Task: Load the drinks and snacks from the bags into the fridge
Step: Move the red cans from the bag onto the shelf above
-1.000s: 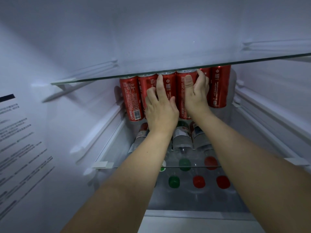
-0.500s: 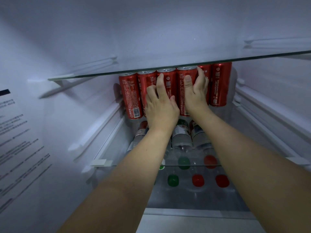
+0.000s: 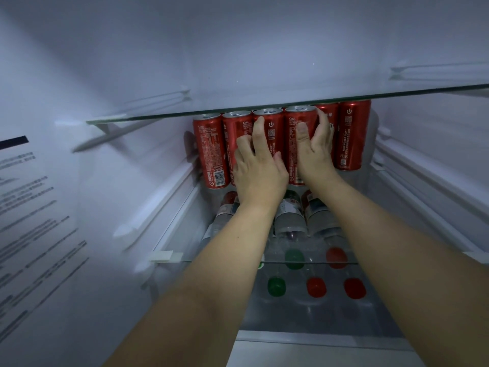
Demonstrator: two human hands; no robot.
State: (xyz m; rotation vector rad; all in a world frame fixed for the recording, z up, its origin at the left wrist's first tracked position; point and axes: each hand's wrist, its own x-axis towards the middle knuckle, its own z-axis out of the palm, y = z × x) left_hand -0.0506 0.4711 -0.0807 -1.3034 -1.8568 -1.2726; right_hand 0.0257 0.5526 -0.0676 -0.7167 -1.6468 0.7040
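Several tall red cola cans (image 3: 210,149) stand in a row at the back of the fridge's middle glass shelf (image 3: 312,261). My left hand (image 3: 258,168) wraps around the third can from the left (image 3: 272,123), fingers spread on its front. My right hand (image 3: 315,147) grips the fourth can (image 3: 292,147), thumb on its front and fingers curled behind it. Clear water bottles (image 3: 288,215) with red and green caps lie and stand under the shelf, partly hidden by my forearms.
A glass shelf (image 3: 264,108) runs just above the can tops. The white fridge walls close in left and right, with shelf rails (image 3: 158,197) on both sides. A printed label (image 3: 29,207) covers the left wall. The fridge's white front ledge (image 3: 304,343) lies below.
Both hands stay on the middle cans. The view has drifted slightly, and the cans under my hands look pushed a little further back into line.
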